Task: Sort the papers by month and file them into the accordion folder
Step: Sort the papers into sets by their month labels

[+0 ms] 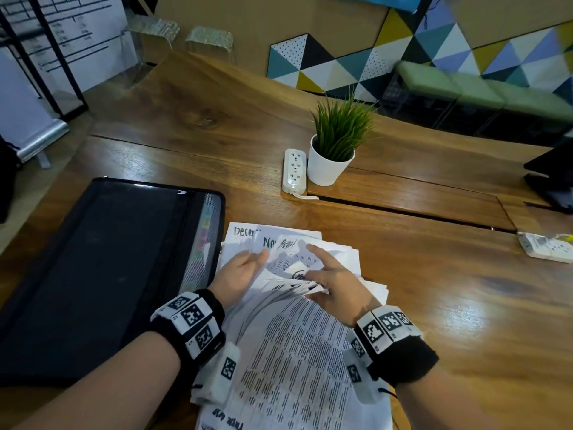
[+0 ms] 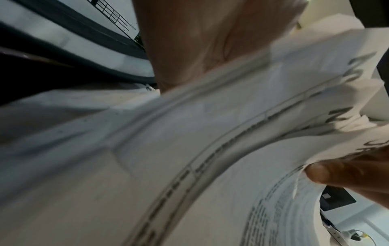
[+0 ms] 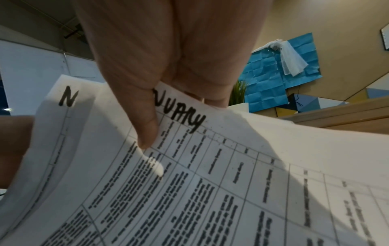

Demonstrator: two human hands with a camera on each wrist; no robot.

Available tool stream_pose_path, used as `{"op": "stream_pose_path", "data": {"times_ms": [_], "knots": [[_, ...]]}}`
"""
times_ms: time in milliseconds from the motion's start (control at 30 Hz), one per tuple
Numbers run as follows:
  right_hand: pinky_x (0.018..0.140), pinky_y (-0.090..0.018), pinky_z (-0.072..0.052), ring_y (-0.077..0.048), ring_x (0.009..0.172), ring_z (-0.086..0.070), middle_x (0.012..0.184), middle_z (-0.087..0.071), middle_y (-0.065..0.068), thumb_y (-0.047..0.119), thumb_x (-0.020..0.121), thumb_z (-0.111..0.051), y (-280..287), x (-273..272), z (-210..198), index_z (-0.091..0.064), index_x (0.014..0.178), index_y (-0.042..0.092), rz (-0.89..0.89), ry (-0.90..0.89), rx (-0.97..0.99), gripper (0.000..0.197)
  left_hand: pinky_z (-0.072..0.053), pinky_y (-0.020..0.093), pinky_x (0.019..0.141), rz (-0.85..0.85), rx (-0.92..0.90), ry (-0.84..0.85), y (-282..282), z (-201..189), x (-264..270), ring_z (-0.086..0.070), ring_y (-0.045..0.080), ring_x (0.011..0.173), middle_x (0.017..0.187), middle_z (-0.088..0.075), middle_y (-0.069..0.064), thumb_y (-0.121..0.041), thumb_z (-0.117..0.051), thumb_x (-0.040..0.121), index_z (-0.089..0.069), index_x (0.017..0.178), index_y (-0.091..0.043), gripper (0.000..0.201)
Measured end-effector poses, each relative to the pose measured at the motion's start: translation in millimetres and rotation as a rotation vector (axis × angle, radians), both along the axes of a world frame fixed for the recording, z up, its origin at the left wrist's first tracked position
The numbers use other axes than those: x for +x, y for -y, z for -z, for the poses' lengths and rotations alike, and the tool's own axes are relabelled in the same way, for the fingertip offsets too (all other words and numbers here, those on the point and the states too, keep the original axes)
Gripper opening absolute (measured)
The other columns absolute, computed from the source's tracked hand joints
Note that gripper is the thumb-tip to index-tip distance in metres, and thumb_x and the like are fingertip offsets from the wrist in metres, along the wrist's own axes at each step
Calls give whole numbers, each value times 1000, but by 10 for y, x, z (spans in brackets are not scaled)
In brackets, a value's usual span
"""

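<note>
Head view: at the table's [image 1: 434,274] near edge, beside the unfilled folder [image 1: 102,268], the right hand [image 1: 335,283] pinches a sheet while the left hand's [image 1: 238,274] relaxed fingers steady the papers [image 1: 291,352] mid-sort; next, reading each month heading.

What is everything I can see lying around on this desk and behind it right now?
Printed white paper sheets: a loose stack, count unclear, handwritten month names in black, centre of table.
Black zippered accordion folder: one, lying flat left of the papers.
Brown wooden table: one, under everything.
White power strip: one, beside the plant.
Green grassy plant in white pot: one, mid-table.
Second white power strip: one, right edge.
Triangle-patterned wall panels: several, blue, yellow, black, white, behind table.
Left hand: lifting sheets, black wristband.
Right hand: pinching a sheet, black wristband.
</note>
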State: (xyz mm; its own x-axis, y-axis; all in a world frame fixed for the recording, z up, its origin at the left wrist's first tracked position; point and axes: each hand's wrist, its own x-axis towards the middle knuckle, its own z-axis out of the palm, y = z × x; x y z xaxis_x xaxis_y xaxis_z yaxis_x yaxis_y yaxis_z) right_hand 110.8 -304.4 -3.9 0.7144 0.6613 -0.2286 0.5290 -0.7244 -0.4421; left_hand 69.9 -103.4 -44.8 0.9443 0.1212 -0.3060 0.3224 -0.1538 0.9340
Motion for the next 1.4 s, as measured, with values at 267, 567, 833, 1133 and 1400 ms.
{"op": "stream_pose_path", "data": {"times_ms": [267,567,833,1133,1400], "knots": [[80,-11,-34,-9,89,-59,155,-9,3,13,84,-65,122,-3,-36,-64,112,15,65,31,-16,28,-54,32,75,-84,3,-84,-232,179,144,-67,23,87,95,-69,9,1,-72,78,-54,123,-8,49],[89,-22,-45,-9,99,-61,154,4,12,13,83,-66,17,79,-161,-67,100,14,-33,23,-10,17,-56,29,73,-15,-93,-65,-252,56,33,-70,16,77,71,-73,-4,-29,-93,41,-74,62,-18,30],[87,-30,-48,-17,100,-61,148,-31,5,13,82,-68,10,127,-65,-67,96,6,-68,42,36,16,-43,19,73,10,-87,-67,-240,-44,-57,-62,12,82,82,-66,-5,-36,-50,95,-66,87,-16,26],[82,-9,-33,-10,113,-55,143,-40,6,6,81,-65,112,51,63,-69,104,13,-33,16,68,24,-49,31,90,-61,-68,-5,-255,81,-87,-66,17,100,105,-71,5,-16,-49,98,-68,107,-8,23],[82,-26,-48,-17,100,-61,145,-36,2,11,79,-69,24,96,26,-68,95,10,-74,59,81,15,-45,13,92,178,-214,-126,-36,-98,-110,-64,-3,93,95,-71,-15,-42,-37,97,-67,99,-25,35]]}}
